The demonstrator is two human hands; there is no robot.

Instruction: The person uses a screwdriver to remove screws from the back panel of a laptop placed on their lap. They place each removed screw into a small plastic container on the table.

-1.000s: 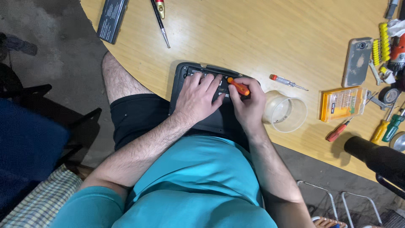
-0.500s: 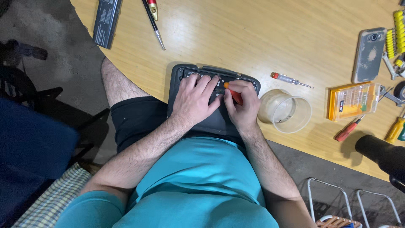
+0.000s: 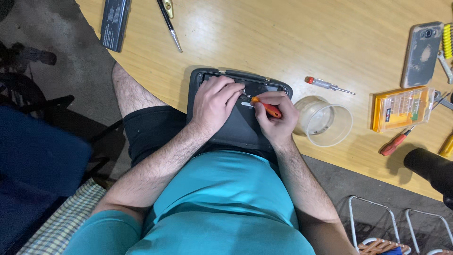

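My left hand [image 3: 214, 104] lies flat, fingers spread, on the dark device [image 3: 236, 125] propped between my lap and the table [image 3: 264, 42] edge. Just right of it, my right hand [image 3: 276, 118] is clamped on an orange-handled screwdriver [image 3: 267, 107], tip against the device. Right of that grip stands a clear cup [image 3: 325, 122].

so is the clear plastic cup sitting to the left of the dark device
No, the clear plastic cup sits on the wooden table on the right side of the dark device, near the right hand.
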